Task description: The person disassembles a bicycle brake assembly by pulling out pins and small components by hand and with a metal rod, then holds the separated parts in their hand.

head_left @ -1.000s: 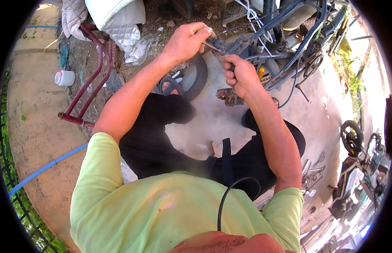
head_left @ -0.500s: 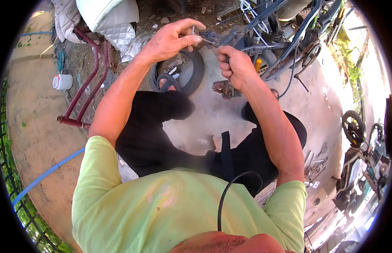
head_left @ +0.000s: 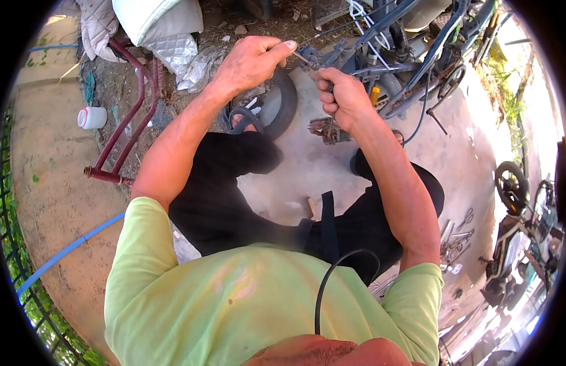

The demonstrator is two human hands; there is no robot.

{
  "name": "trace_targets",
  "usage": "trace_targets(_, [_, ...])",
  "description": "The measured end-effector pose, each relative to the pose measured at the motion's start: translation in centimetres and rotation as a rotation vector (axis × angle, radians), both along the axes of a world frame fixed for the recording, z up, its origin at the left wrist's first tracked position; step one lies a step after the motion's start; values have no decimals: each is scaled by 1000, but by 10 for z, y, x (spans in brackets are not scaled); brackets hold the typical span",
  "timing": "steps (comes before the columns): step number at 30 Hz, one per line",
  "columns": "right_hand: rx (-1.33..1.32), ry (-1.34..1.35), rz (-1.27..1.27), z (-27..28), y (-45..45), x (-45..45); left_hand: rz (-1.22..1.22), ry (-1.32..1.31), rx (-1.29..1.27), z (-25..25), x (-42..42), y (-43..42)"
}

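My left hand is closed, its thumb and fingers pinching the near end of a thin metal rod. The rod's other end reaches to a dark metal bracket on the bike frame. Just to the right, my right hand is curled into a fist beside the bracket. Its fingers hide most of what they grip; only a small dark bit shows. A worn, rusty metal part lies on the floor below that fist. Under my left wrist a black tyre rests around my foot.
On the left lie a dark red tube frame and a white jar. A yellow handle stands by the bike. Several hand tools are spread on the concrete at right, near a small wheel.
My left hand has turned on the rod; an upright metal piece seen between its fingers before no longer shows. My right hand stays nearly in place.
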State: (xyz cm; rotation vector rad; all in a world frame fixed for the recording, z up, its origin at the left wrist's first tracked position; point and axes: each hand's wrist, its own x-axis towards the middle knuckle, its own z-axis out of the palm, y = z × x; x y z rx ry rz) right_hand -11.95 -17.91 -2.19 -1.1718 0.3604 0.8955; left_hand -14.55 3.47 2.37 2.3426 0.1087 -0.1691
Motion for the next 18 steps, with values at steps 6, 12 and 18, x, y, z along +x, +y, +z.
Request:
trace_targets(6, [30,-4,-23,-2,-2,0,-144,-455,136,-12,1,0])
trace_targets(12, [13,-3,-62,-4,1,-1,87,35,-177,7,-1,-16])
trace_targets(18, [1,-14,-54,-2,-1,1,77,183,-658,-9,0,-4])
